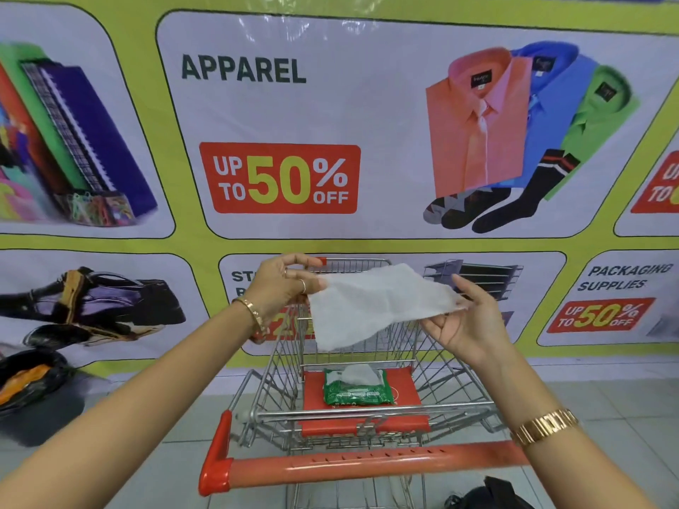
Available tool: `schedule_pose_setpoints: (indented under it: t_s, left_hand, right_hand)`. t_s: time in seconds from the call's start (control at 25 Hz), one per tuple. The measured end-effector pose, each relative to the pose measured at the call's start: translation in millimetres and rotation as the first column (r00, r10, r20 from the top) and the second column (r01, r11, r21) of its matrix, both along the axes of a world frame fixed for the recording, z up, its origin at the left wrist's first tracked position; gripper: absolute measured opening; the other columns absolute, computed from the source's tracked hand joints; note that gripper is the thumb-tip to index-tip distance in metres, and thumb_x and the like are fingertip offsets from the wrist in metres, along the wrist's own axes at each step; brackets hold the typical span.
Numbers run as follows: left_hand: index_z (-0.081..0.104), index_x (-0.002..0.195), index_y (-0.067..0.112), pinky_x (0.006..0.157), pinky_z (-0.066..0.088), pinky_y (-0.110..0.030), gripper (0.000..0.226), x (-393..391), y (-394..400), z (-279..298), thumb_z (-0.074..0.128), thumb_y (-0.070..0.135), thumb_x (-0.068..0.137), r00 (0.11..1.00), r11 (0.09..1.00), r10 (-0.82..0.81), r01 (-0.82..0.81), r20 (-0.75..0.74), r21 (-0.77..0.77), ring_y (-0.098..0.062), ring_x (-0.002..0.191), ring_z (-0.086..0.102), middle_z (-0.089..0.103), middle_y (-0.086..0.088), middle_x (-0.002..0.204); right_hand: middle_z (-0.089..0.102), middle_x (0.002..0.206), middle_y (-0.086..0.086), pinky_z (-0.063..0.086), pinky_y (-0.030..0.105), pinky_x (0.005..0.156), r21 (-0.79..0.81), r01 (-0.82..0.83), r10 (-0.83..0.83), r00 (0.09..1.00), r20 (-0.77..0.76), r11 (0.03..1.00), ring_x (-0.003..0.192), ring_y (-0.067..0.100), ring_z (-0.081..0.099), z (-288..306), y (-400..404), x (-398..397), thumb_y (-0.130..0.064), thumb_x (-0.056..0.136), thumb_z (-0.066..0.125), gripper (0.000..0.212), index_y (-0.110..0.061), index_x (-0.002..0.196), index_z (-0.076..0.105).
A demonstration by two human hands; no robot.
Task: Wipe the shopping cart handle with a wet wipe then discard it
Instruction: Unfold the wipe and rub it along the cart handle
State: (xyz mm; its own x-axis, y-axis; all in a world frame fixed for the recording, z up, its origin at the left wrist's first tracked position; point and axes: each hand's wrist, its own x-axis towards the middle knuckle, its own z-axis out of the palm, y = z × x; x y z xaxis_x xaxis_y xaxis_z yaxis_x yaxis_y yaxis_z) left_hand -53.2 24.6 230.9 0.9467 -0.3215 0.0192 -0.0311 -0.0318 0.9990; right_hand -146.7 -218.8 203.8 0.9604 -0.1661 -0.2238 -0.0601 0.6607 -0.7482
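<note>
A white wet wipe (pixel 371 304) is stretched open in the air above the wire cart basket (pixel 433 365). My left hand (pixel 284 288) pinches its left edge and my right hand (pixel 463 317) pinches its right corner. The red cart handle (pixel 349 468) runs across the bottom of the view, below both forearms and untouched. A green wipes pack (pixel 354 389) lies on the red child-seat flap (pixel 404 394), with a wipe poking out of its top.
A black bin bag (pixel 33 383) with something orange in it sits on the floor at the left. A dark bag (pixel 488 495) lies by the cart at the bottom right. A printed sale banner (pixel 264 115) covers the wall right behind the cart.
</note>
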Motion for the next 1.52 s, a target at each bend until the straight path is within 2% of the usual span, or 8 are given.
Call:
schedule_pose_setpoints:
  t_s: [0.12, 0.48, 0.68, 0.92, 1.16, 1.28, 1.4, 1.52]
  left_hand:
    - [0.064, 0.079, 0.017, 0.05, 0.054, -0.021, 0.025, -18.3, 11.9, 10.2, 0.072, -0.005, 0.07, 0.998, 0.996, -0.012, 0.005, 0.068, 0.09, -0.004, 0.045, 0.06, 0.061, 0.008, 0.036]
    - [0.063, 0.078, 0.01, 0.034, 0.046, -0.013, 0.023, -95.5, 28.7, -36.1, 0.072, -0.009, 0.069, 0.986, 0.971, -0.01, 0.049, -0.165, 0.233, -0.004, 0.033, 0.056, 0.065, 0.004, 0.039]
    - [0.06, 0.076, 0.016, 0.039, 0.051, -0.018, 0.028, -114.5, 20.1, -71.2, 0.075, -0.006, 0.067, 0.995, 0.898, -0.003, 0.046, -0.099, 0.438, -0.004, 0.034, 0.056, 0.064, 0.004, 0.043]
    - [0.061, 0.101, 0.016, 0.074, 0.047, -0.025, 0.036, -120.7, 6.2, -91.5, 0.073, 0.005, 0.069, 0.959, 0.687, -0.129, -0.098, 0.254, 0.72, -0.011, 0.072, 0.055, 0.059, 0.009, 0.079]
    - [0.06, 0.109, 0.02, 0.087, 0.048, -0.034, 0.027, -116.1, 26.7, -90.5, 0.063, 0.023, 0.082, 0.938, 0.578, -0.033, -0.263, 0.344, 0.772, -0.021, 0.102, 0.059, 0.066, -0.001, 0.113]
    - [0.06, 0.11, 0.02, 0.093, 0.041, -0.039, 0.027, -106.0, 51.7, -95.9, 0.047, 0.034, 0.09, 0.94, 0.422, -0.051, -0.287, 0.339, 0.86, -0.024, 0.107, 0.056, 0.067, -0.005, 0.114]
    - [0.05, 0.125, 0.023, 0.112, 0.014, -0.055, 0.04, -98.9, 76.7, -113.4, 0.032, 0.04, 0.095, 0.978, 0.359, -0.058, -0.168, 0.202, 0.918, -0.022, 0.139, 0.027, 0.045, -0.002, 0.143]
    - [0.03, 0.14, 0.027, 0.115, -0.004, -0.055, 0.061, -99.0, 81.3, -121.9, 0.014, 0.053, 0.087, 0.992, 0.46, -0.048, -0.08, 0.115, 0.884, -0.016, 0.145, 0.0, 0.017, 0.005, 0.156]
  right_hand:
    - [0.065, 0.076, 0.005, 0.058, 0.024, 0.048, -0.169, 0.121, -0.128, 0.991, -0.032, 0.978, 0.066, 0.016, 0.063, -4.4, 5.9, -15.7, -0.009, 0.08, 0.062, 0.009, -0.012, 0.08, 0.054]
    - [0.067, 0.082, -0.003, 0.045, 0.004, 0.055, -0.734, 0.165, -0.176, 0.982, 0.063, 0.659, 0.072, 0.011, 0.059, -58.6, 19.0, -108.8, 0.002, 0.079, 0.063, 0.028, -0.025, 0.082, 0.07]
    - [0.068, 0.072, -0.006, 0.044, 0.009, 0.057, -0.968, 0.1, -0.266, 0.963, 0.037, 0.229, 0.068, 0.015, 0.059, -79.1, 25.4, -136.2, -0.008, 0.078, 0.067, 0.017, -0.016, 0.091, 0.073]
    - [0.064, 0.115, 0.012, 0.039, 0.046, 0.086, -0.948, -0.081, -0.422, 0.905, 0.059, -0.308, 0.105, 0.037, 0.05, -88.3, 37.4, -140.0, -0.018, 0.075, 0.068, 0.024, -0.018, 0.098, 0.07]
    - [0.067, 0.112, 0.011, 0.043, 0.05, 0.096, -0.949, -0.104, -0.287, 0.958, -0.015, -0.299, 0.108, 0.034, 0.056, -96.7, 68.4, -136.1, -0.045, 0.081, 0.028, 0.053, -0.014, 0.099, 0.067]
    - [0.062, 0.122, 0.012, 0.02, 0.059, 0.108, -0.915, -0.235, -0.312, 0.941, -0.131, -0.327, 0.126, 0.034, 0.043, -105.8, 97.9, -127.8, -0.062, 0.077, 0.014, 0.072, -0.018, 0.108, 0.062]
    - [0.044, 0.14, 0.018, -0.013, 0.058, 0.106, -0.88, -0.347, -0.355, 0.907, -0.227, -0.325, 0.137, 0.04, 0.022, -102.9, 127.4, -113.3, -0.074, 0.072, 0.01, 0.089, -0.015, 0.126, 0.051]
    - [0.068, 0.108, 0.019, 0.003, 0.063, 0.103, -0.848, -0.348, -0.289, 0.926, -0.243, -0.399, 0.11, 0.04, 0.054, -100.2, 163.9, -97.9, -0.068, 0.076, 0.025, 0.075, -0.013, 0.105, 0.066]
